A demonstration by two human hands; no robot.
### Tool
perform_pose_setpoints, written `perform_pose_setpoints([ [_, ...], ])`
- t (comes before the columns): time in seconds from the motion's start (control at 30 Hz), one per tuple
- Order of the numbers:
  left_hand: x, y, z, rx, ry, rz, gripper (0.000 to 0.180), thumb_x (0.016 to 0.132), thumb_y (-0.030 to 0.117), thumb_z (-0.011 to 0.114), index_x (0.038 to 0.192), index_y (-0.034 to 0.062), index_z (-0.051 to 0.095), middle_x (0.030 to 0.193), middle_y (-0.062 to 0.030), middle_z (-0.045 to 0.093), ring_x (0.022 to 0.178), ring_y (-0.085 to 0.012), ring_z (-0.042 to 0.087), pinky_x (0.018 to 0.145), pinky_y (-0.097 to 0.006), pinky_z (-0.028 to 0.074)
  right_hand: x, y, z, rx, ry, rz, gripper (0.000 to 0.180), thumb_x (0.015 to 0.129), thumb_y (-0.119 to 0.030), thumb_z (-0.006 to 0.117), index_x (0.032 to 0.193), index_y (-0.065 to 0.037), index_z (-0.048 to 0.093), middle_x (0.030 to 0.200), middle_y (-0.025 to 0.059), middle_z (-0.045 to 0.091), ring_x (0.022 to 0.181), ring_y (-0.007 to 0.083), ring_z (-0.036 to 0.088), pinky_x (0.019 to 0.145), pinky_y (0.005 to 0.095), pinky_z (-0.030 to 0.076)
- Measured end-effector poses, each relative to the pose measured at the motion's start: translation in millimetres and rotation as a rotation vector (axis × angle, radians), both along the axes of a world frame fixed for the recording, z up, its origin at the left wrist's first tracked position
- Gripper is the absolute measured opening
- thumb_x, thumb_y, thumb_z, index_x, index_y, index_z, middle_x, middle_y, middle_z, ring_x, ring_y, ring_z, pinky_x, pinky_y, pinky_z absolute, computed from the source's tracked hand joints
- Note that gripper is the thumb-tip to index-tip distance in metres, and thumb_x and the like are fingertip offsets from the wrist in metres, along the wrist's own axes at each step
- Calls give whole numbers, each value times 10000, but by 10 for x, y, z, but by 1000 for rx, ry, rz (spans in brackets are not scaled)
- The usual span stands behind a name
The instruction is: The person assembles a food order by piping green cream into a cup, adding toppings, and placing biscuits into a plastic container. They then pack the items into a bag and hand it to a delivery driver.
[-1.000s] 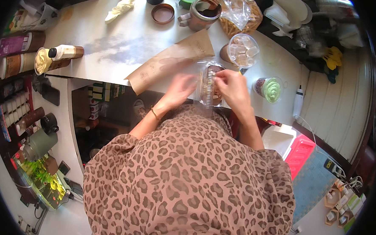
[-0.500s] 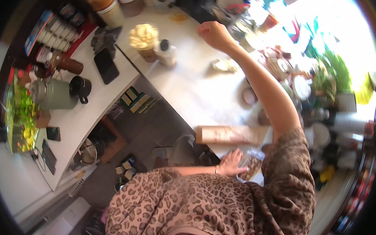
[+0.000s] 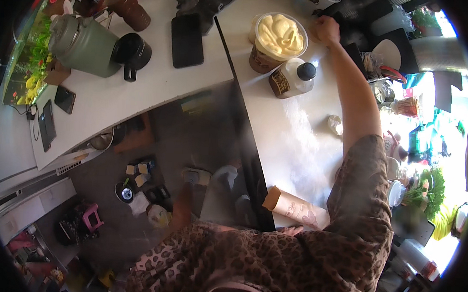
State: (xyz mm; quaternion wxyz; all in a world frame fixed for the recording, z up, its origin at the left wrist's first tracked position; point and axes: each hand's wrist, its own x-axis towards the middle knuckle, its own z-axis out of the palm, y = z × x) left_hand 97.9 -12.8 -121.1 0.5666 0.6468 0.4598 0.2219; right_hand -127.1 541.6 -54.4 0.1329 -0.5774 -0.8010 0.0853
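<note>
I have the right hand stretched over the far part of the white table, fingers curled inward; I cannot tell from here whether its grip has hold of anything. Just beside it I see a small tub and a clear cup heaped with pale yellow cream, with a dark-capped bottle next to the cup. Of the left hand, only some fingers show beside the brown paper bag at the table's near edge; its grip I cannot judge.
</note>
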Motion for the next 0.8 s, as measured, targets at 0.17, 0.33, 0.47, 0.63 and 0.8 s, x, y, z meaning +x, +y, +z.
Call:
perform_pose_setpoints([
  [0.17, -42, 3, 43, 10, -2, -49, 409, 837, 331, 540, 1156, 82, 482, 1205, -170, 437, 1054, -343, 489, 849, -459, 437, 278, 57, 131, 58, 97, -107, 201, 652, -276, 671, 775, -120, 708, 818, 109, 672, 809, 255, 643, 773, 337, 491],
  [0.33, -61, -265, -237, 109, 2, -147, 488, 835, 356, 553, 1219, 68, 461, 1274, -192, 411, 1107, -354, 467, 881, -466, 425, 609, -322, 424, -108, 485, -161, 244, 655, -245, 683, 753, -23, 653, 653, 60, 613, 646, 131, 576, 595, 257, 446],
  [0.47, -458, 228, 23, 67, 0, -31, 559, 662, 352, 723, 973, -22, 449, 1023, -165, 413, 911, -291, 474, 803, -405, 428, 1086, -1284, 769, -610, 1210, 590, 112, 838, 1, 537, 937, 49, 558, 866, 135, 649, 897, 220, 630, 794, 300, 511],
  [0.63, -568, 589, 217, -117, -142, -46, 471, 682, 272, 719, 876, 19, 371, 901, -135, 424, 841, -238, 455, 757, -352, 413, 2152, -3032, 1468, -461, 799, -68, 159, 688, -155, 656, 775, -22, 648, 679, 40, 601, 629, 95, 561, 538, 246, 433],
  [0.8, -657, 657, 359, -450, -231, -74, 649, 679, 250, 773, 1032, 12, 284, 933, -107, 412, 857, -171, 464, 703, -275, 451, 3037, -4671, 1454, -617, 1052, -363, 106, 699, -26, 644, 724, -9, 543, 817, 39, 558, 744, 75, 523, 638, 215, 426],
])
